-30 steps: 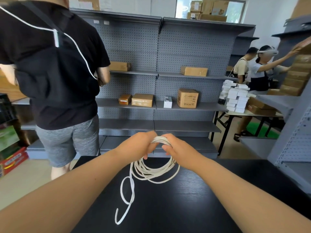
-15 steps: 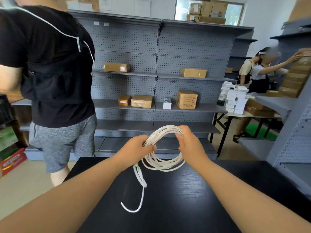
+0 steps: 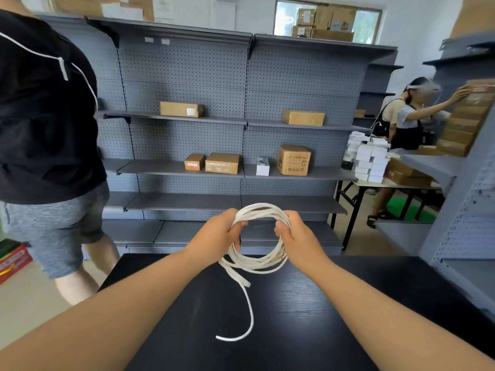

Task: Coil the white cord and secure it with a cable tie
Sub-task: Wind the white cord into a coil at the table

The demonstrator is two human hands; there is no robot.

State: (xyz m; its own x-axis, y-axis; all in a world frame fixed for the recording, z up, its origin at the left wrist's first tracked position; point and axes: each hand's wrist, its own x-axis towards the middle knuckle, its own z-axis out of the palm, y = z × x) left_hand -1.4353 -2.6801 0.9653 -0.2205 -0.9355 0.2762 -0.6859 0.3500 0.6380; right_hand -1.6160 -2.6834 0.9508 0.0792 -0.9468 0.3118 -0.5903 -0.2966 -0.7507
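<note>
Both hands are up, and the white cord (image 3: 254, 265) hangs between them in a round coil of several turns. It sits in the air over the far edge of the black tabletop (image 3: 348, 303), about midway along that edge. The left hand (image 3: 219, 234) grips the coil's left side, fingers curled round the bundled strands with the thumb tucked in against them. The right hand (image 3: 297, 236) takes the right side the same way, fingers wrapped and thumb pressed onto the strands. The top of the loop arches clear between the two hands, and the bottom sags below them.

From the lower left of the coil a loose tail (image 3: 251, 311) drops toward the middle of the tabletop and curls back to the left at its tip. I cannot tell whether that tip touches the surface.

Beyond the far edge stands grey pegboard shelving (image 3: 187, 76) carrying a scatter of cardboard boxes (image 3: 294, 159). A person in a black shirt (image 3: 45, 116) and grey shorts stands off the far-left corner. Further back on the right, another person (image 3: 409, 119) has a hand on stacked brown cartons, near a pile of small white boxes (image 3: 369, 159) on a side table.
</note>
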